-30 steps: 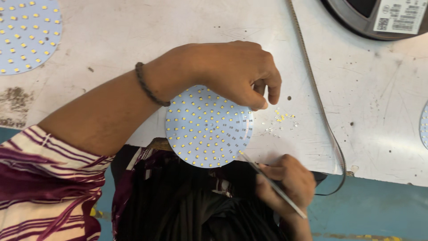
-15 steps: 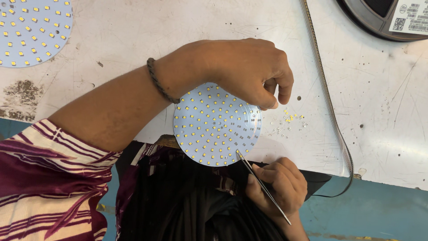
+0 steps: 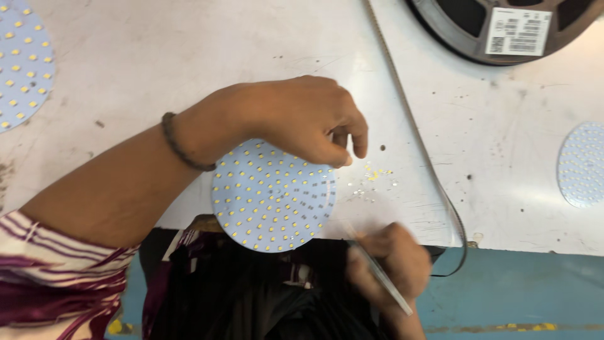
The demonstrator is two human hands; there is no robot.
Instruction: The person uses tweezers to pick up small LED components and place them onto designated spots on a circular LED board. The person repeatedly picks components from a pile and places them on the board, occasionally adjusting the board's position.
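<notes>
the round pale-blue led board, mostly studded with yellow chips, lies at the table edge pinched by the left hand at twelve o'clock, right hand at four o'clock clasping thin metal tweezers, loose chips unplaced.

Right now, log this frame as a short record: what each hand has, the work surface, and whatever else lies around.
left hand: rests on the top edge of the round LED board, fingers curled over it
right hand: grips thin tweezers, blurred, at the table edge
board position: overhangs the near edge of the white table
loose parts: small yellow chips beside the board
nearby: component reel, black strip, two more round boards
</notes>
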